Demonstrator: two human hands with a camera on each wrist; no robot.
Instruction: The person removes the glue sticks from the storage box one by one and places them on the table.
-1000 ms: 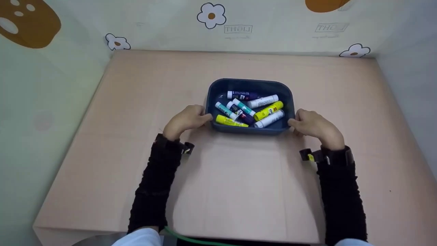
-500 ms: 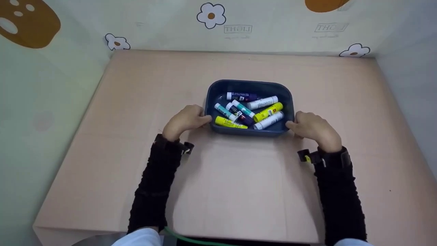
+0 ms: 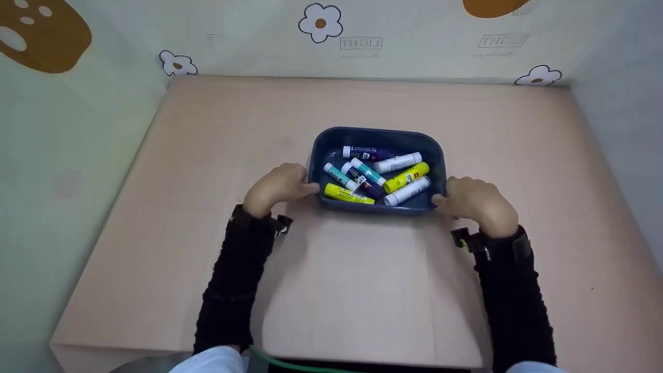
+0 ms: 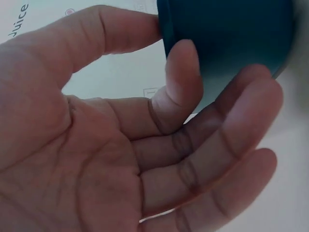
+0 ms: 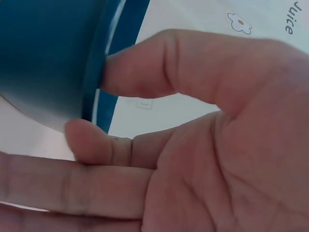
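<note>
A dark blue tray (image 3: 378, 131) sits on the pale pink table (image 3: 362, 290) and holds several glue sticks, among them a yellow one (image 3: 348, 194), a white one (image 3: 398, 162) and a purple one (image 3: 366, 153). My left hand (image 3: 290, 184) grips the tray's near left corner. In the left wrist view its thumb lies on the tray's rim (image 4: 227, 38) and its fingers (image 4: 241, 125) curl along the wall. My right hand (image 3: 458, 194) grips the near right corner in the same way, thumb on the tray (image 5: 43, 53) and fingers (image 5: 72, 188) below.
Pale walls with flower prints (image 3: 320, 23) close the table in at the back and on both sides. Bare tabletop lies all around the tray. The table's front edge (image 3: 155, 347) runs near the bottom of the head view.
Both hands have drawn the tray a short way toward me across the table, and the glue sticks came with it.
</note>
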